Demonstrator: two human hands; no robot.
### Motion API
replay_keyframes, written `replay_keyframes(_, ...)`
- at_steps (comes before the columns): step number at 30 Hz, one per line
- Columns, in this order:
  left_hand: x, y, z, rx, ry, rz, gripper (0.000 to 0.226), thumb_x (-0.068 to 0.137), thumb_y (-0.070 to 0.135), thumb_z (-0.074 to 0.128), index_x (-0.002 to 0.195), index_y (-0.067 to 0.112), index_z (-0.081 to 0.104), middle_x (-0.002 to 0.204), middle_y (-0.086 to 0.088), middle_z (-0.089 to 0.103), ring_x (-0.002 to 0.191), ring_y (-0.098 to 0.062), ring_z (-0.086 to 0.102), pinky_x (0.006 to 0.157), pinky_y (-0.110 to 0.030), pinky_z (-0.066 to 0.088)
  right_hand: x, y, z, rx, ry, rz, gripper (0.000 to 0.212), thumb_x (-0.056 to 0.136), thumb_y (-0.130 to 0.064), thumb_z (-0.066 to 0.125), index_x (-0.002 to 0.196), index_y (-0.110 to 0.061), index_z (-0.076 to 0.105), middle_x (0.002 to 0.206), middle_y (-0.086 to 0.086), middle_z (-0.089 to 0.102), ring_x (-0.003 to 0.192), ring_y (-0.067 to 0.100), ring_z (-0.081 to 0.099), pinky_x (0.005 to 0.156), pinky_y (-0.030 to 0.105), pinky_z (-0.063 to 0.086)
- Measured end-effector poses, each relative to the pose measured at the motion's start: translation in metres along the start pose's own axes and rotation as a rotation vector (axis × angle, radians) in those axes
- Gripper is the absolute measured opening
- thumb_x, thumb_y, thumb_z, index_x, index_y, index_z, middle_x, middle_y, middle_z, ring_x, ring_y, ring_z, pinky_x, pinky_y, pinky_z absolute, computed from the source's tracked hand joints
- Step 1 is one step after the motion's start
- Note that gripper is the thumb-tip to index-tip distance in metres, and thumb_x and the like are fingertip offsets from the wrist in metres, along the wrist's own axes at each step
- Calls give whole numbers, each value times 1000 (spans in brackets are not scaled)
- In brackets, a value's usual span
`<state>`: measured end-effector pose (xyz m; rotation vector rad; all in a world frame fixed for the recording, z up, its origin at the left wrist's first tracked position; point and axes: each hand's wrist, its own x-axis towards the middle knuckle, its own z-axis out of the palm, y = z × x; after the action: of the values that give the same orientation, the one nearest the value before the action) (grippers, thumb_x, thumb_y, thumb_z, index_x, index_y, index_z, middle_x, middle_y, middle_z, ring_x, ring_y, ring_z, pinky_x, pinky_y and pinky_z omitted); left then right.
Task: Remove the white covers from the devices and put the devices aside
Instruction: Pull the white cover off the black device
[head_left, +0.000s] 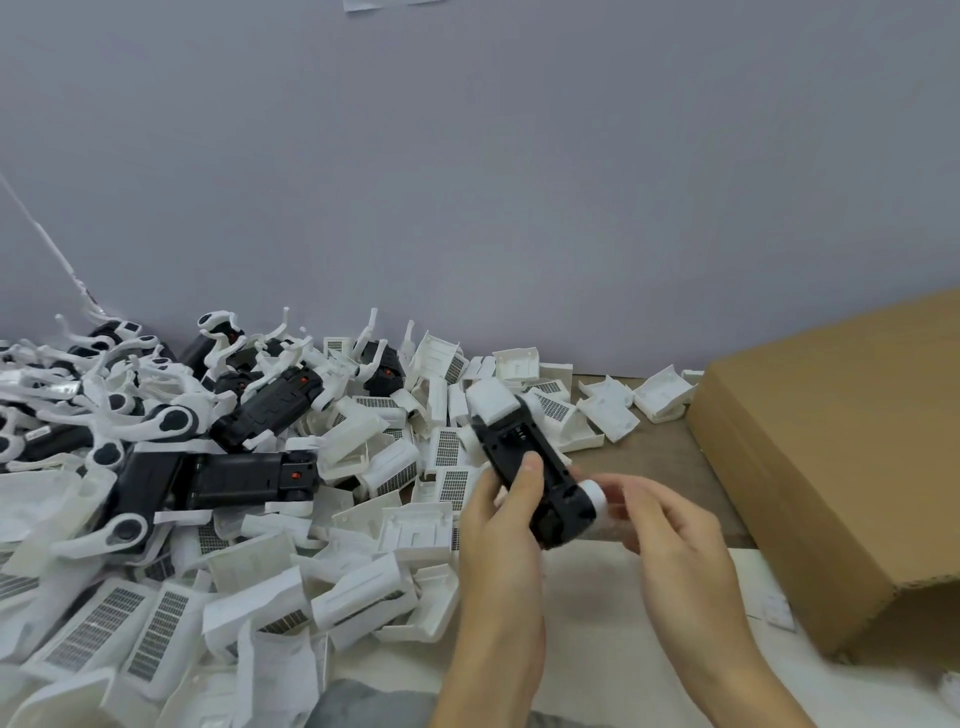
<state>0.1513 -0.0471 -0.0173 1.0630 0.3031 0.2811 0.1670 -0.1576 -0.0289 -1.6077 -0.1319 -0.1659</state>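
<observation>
Both hands hold one black device (530, 467) over the near table edge, left hand (501, 514) wrapped round it, right hand (670, 519) blurred at its near white cover (595, 496), which could jerk free and fly into the pile.

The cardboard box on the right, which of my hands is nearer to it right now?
Right. Your right hand is beside the cardboard box, at the near end of the black device. Your left hand grips that device on the side away from the box.

Soft, even light; right hand (670, 525) motion-blurred; wide-angle bending at the edges.
</observation>
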Motion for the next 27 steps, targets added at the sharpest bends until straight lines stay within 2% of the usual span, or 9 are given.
replay_keyframes(2,3,-1,-3,-2,99,47,16,97,27,63,102,17,74,94,-5,79,92,-21,75,84,-34,54,1,6,-1,-132,31,-3,30,100,-14,52,90,-31,75,87,-23,72,88,-6,64,70,12,43)
replay_keyframes(4,5,2,-5,-41,151,57,17,97,27,62,100,14,73,87,-4,79,81,-20,75,74,-30,55,0,9,-1,-240,50,-23,26,96,-12,58,91,-33,73,84,-23,72,85,-7,63,68,10,44)
replay_keyframes(7,6,3,-5,-88,163,37,20,99,29,60,94,15,72,81,-5,78,76,-20,73,79,-37,57,-2,11,0,-366,47,-86,20,91,-10,64,94,-28,73,82,-15,72,85,-6,62,68,5,44)
replay_keyframes(9,5,2,-3,-104,173,31,24,99,34,58,97,15,73,85,-7,78,79,-22,73,83,-41,55,2,9,2,-459,24,-113,18,90,-12,66,97,-27,70,81,-15,70,84,-8,60,68,4,43)
replay_keyframes(12,5,4,-2,-143,200,36,34,101,39,52,106,12,72,92,-12,78,88,-27,73,82,-37,57,21,1,12,-553,-22,-110,14,90,-18,67,100,-27,71,80,-15,69,80,-6,60,65,5,42)
replay_keyframes(15,4,6,-2,-209,254,45,36,103,39,48,111,13,71,106,-17,75,101,-31,71,92,-42,56,54,-7,22,-590,-96,-91,17,95,-16,61,105,-22,74,93,-12,70,85,-1,62,65,1,40)
replay_keyframes(20,2,7,-1,-261,266,40,33,103,39,48,110,18,73,108,-15,75,105,-30,70,99,-48,53,95,-11,42,-703,-258,-42,19,93,-30,67,103,-17,76,100,-6,71,90,7,63,76,22,49)
replay_keyframes(24,5,4,-1,-258,241,13,42,102,40,49,117,7,70,114,-20,72,105,-31,70,101,-48,52,102,-2,52,-886,-389,-5,19,87,-35,72,78,-18,73,81,-1,70,81,17,63,75,40,57)
replay_keyframes(27,7,3,0,-247,247,-3,40,102,40,49,116,9,71,117,-20,70,110,-35,67,104,-51,50,102,3,54,-872,-312,-12,25,87,-27,70,65,-16,68,68,-2,66,66,17,55,64,39,53)
